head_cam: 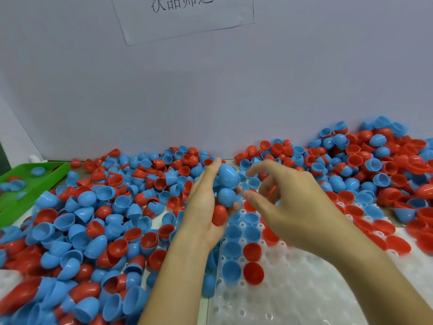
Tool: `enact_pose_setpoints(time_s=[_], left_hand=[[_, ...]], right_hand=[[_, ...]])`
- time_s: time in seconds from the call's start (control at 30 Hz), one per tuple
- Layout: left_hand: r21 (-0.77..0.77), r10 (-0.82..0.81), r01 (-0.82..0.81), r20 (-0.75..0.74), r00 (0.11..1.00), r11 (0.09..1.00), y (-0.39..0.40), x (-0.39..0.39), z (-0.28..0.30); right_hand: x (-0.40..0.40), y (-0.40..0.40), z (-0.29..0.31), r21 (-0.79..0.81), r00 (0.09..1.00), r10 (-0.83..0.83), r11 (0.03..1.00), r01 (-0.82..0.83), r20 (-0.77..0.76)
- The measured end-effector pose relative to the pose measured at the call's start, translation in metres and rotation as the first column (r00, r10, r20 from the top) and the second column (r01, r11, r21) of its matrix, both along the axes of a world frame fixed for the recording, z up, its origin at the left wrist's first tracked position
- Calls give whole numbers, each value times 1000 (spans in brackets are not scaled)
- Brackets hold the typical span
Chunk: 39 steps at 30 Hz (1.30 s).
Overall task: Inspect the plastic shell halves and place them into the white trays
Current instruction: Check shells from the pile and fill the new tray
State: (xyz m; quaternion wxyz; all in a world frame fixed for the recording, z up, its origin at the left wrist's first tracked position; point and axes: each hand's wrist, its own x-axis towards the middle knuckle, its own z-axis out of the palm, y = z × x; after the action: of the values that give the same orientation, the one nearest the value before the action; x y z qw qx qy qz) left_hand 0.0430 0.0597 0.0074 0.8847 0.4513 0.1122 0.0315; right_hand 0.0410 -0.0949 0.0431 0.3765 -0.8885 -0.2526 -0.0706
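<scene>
Head view looked down on a tabletop [203, 308] buried under loose red and blue shells [98, 221], piled thickest on the left and along the far right against the wall [210, 90]. Left hand [206, 207] was up at centre, palm turned right, its grip cupped round a little stack: two blue shells [227, 184] on top, a red shell [219, 215] below them against the palm. Right hand [288, 207] hovered just beside that stack, grip narrow, thumb and forefinger curled toward each other close to the blue pair. Something red showed between its fingers, but motion blur was too strong to tell whether it held anything.

Under both hands lay the white tray [304, 289], near right, its round pockets mostly bare. Blue shells sat open side up in its left column of pockets, with red ones in the next column to the right, and more red and blue ones filled pockets further right toward the far edge. A second white tray [9, 280] peeked in at the near left edge. Far left sat a green tray [35, 184] with a few blue shells in it. A paper sign [187, 17] was on the wall above.
</scene>
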Motion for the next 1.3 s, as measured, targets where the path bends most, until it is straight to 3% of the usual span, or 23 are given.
enact_pose_setpoints(time_s=[0.2, 0.4, 0.67, 1.07, 1.17, 1.3], left_hand=[[216, -116, 109, 20, 993, 970, -14, 0, -3], [106, -199, 193, 50, 979, 975, -14, 0, -3], [112, -251, 236, 148, 957, 965, -13, 1, -9], [122, -212, 202, 75, 974, 972, -13, 1, -8], [49, -163, 161, 32, 986, 986, -13, 3, -8], [-239, -108, 97, -31, 994, 966, -11, 3, -7]], right_hand=[[4, 8, -9, 194, 1000, 16, 981, -15, -2], [10, 3, -9, 381, 984, -57, 917, 119, -170], [11, 3, -12, 606, 916, 67, 769, 205, -395], [15, 3, -14, 688, 905, 29, 660, 302, -425], [17, 2, -15, 704, 912, 21, 644, 301, -409], [18, 1, -15, 720, 915, 33, 629, 294, -403]])
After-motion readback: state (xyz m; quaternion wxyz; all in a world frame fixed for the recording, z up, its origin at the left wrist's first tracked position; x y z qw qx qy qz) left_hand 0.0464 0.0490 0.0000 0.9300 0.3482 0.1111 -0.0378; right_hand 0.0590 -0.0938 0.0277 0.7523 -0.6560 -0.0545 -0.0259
